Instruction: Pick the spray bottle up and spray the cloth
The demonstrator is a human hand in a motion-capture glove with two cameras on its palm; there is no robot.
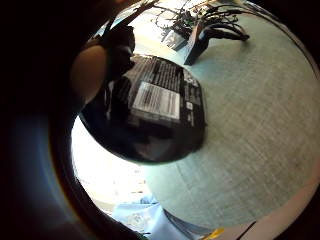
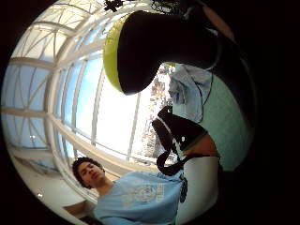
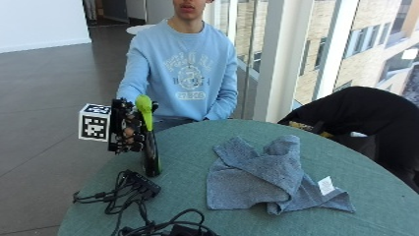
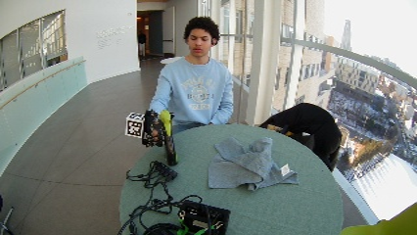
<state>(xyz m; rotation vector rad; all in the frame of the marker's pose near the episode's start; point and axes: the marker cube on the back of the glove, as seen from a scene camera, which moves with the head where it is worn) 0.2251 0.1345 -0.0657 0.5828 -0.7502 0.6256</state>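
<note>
The gloved right hand [image 3: 129, 129] has its fingers curled round the neck of the spray bottle [image 3: 150, 145]. The bottle stands upright, long axis vertical, its dark base on the round green desk [image 3: 367, 196] near the edge, green head on top. The grey cloth [image 3: 268, 174] lies crumpled beside it, apart.

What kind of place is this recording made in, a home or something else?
Probably an upper-floor lobby or corridor of a large public or office building, not a home: tall windows overlook a city, a long curved hallway runs behind, and the person sits at a round green table.
</note>
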